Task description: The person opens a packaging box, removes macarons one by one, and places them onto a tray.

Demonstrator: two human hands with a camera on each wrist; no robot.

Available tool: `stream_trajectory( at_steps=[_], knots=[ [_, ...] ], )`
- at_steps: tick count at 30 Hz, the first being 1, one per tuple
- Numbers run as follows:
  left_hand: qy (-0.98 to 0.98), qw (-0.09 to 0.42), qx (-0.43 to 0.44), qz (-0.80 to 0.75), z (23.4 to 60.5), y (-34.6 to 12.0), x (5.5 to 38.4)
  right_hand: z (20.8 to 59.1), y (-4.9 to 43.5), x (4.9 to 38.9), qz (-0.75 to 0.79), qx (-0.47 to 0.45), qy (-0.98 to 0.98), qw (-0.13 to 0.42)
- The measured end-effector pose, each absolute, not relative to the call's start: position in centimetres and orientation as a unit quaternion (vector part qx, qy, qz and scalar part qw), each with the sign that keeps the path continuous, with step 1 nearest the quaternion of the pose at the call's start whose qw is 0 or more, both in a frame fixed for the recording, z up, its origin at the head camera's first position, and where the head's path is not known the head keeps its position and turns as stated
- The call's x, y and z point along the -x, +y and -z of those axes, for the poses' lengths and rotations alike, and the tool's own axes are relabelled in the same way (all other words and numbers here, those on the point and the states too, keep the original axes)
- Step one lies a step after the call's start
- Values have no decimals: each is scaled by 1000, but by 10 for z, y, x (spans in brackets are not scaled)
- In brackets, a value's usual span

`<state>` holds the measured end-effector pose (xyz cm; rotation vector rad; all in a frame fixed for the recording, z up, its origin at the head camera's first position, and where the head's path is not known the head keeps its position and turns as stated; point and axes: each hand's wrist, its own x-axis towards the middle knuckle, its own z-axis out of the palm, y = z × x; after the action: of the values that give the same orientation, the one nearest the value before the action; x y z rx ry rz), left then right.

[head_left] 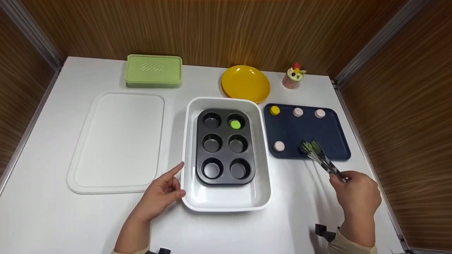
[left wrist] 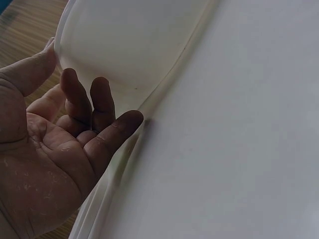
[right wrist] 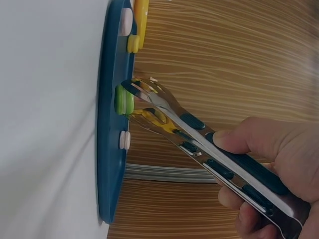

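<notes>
My left hand [head_left: 163, 194] touches the left rim of a white rectangular tub [head_left: 226, 199] with index finger and thumb spread; its other fingers bend loosely. Inside the tub lies a dark muffin tin [head_left: 225, 155], one cup holding a green macaron [head_left: 235, 124]. In my right hand [head_left: 358, 192] I grip metal tongs [head_left: 328, 164] with dark handle pads. Their tips are at another green macaron [right wrist: 119, 101] on the navy tray [head_left: 300, 130]; whether they pinch it is unclear. A yellow macaron [head_left: 274, 110] and several pale pink macarons [head_left: 298, 112] sit on the same tray.
A white lid [head_left: 123, 141] lies flat left of the tub. Along the back stand a green lidded box [head_left: 154, 69], a yellow plate [head_left: 245, 84] and a small dessert cup [head_left: 292, 78]. Wood-grain panels [head_left: 212, 31] enclose the table's back and sides.
</notes>
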<state>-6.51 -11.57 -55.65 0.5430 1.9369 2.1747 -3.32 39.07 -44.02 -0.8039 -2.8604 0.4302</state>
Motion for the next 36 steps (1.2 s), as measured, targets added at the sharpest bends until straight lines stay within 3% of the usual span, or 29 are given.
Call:
stream_trajectory(
  at_steps=[10, 22, 36],
  knots=[
    [641, 77, -200, -737, 558, -115, 65, 441, 393, 33, -142, 267, -951, 63],
    [648, 83, -186, -734, 556, -116, 64, 427, 375, 36, -140, 266, -946, 122],
    [637, 80, -195, -742, 558, -115, 64, 417, 333, 71, -169, 168, -950, 199]
  ],
)
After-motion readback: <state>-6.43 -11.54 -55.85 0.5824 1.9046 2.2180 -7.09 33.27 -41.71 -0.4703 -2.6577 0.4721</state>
